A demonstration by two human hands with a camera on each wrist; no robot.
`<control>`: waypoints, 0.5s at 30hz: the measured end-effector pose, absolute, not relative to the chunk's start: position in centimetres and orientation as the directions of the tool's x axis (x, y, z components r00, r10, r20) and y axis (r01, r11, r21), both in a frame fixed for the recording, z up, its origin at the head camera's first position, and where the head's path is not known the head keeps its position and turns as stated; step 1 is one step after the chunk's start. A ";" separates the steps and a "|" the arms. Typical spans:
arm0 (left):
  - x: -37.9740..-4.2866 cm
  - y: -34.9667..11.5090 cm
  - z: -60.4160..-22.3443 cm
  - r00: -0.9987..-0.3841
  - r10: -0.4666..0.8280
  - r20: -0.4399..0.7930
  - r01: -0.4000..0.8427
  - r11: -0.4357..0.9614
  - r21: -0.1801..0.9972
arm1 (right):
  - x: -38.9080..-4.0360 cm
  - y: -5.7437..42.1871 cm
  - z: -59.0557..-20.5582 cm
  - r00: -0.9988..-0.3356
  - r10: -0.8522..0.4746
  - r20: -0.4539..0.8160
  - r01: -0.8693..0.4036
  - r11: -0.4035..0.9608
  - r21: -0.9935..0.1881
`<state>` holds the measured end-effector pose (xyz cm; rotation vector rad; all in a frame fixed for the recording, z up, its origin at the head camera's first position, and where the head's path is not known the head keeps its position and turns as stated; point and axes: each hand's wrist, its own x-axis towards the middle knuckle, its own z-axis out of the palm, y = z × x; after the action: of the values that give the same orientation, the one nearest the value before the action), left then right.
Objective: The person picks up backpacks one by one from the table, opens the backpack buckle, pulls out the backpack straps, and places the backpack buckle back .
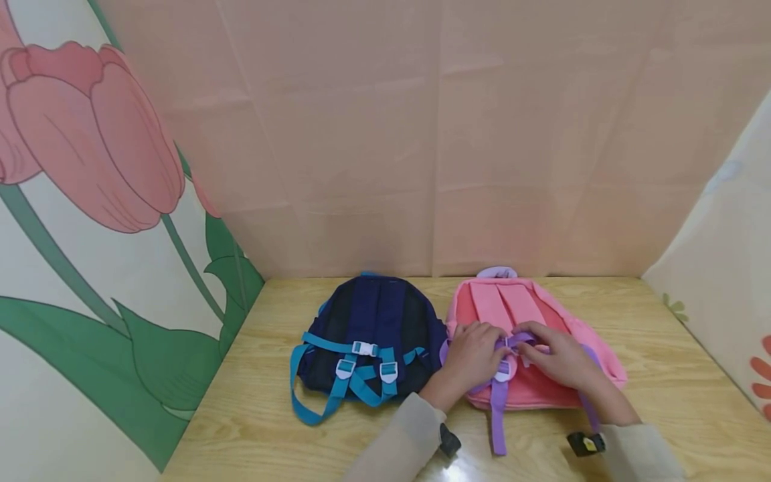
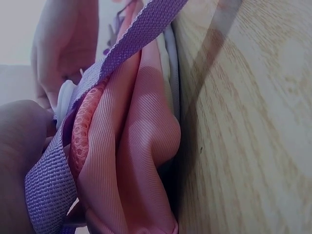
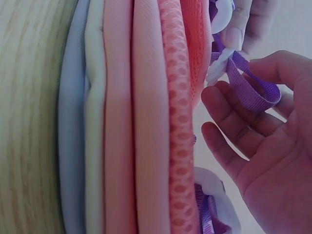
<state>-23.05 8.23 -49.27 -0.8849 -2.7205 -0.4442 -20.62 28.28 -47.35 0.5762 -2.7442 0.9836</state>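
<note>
A pink backpack [image 1: 542, 396] lies on the wooden table, its shoulder-strap side facing up. Over its middle, my left hand [image 1: 472, 353] pinches a white plastic buckle [image 3: 219, 69], thumb on its edge in the right wrist view. Across from it, my right hand [image 1: 559, 356] holds the purple strap [image 3: 253, 93] at the same buckle, where the webbing makes a loop between thumb and fingers. Another purple strap end [image 1: 498, 418] hangs toward the table's front. In the left wrist view, purple webbing [image 2: 51, 183] runs past the left hand, close along the backpack's pink side.
To the left, right beside the pink one, lies a navy backpack [image 1: 391, 301] with blue straps and its white chest buckle [image 1: 364, 348] fastened. A beige wall covering [image 1: 361, 167] rises behind the table [image 1: 241, 428]. Printed flower panels [image 1: 90, 134] stand at both sides.
</note>
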 end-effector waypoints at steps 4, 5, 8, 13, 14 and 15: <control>-23.0 8.2 -49.3 -0.780 0.530 0.332 0.607 0.768 0.203 | -20.7 28.1 -47.4 -0.900 -0.321 0.296 -0.435 0.717 -0.544; -23.0 8.2 -49.3 -0.779 0.530 0.335 0.609 0.767 0.202 | -20.8 28.1 -47.5 -0.896 -0.326 0.300 -0.441 0.720 -0.535; -23.1 8.2 -49.4 -0.773 0.531 0.346 0.614 0.764 0.198 | -20.9 28.1 -47.7 -0.888 -0.337 0.313 -0.456 0.727 -0.513; -23.1 8.2 -49.4 -0.771 0.530 0.355 0.617 0.759 0.207 | -21.0 28.2 -47.7 -0.893 -0.320 0.316 -0.444 0.736 -0.511; -23.1 8.2 -49.4 -0.772 0.529 0.353 0.616 0.759 0.211 | -21.0 28.3 -47.7 -0.896 -0.315 0.314 -0.439 0.737 -0.514; -23.1 8.2 -49.4 -0.774 0.528 0.350 0.615 0.759 0.214 | -20.9 28.3 -47.8 -0.899 -0.310 0.310 -0.433 0.739 -0.515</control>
<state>-23.14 8.24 -49.38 -0.8921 -2.6881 -0.4645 -20.94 28.30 -47.75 0.5914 -2.7360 0.8861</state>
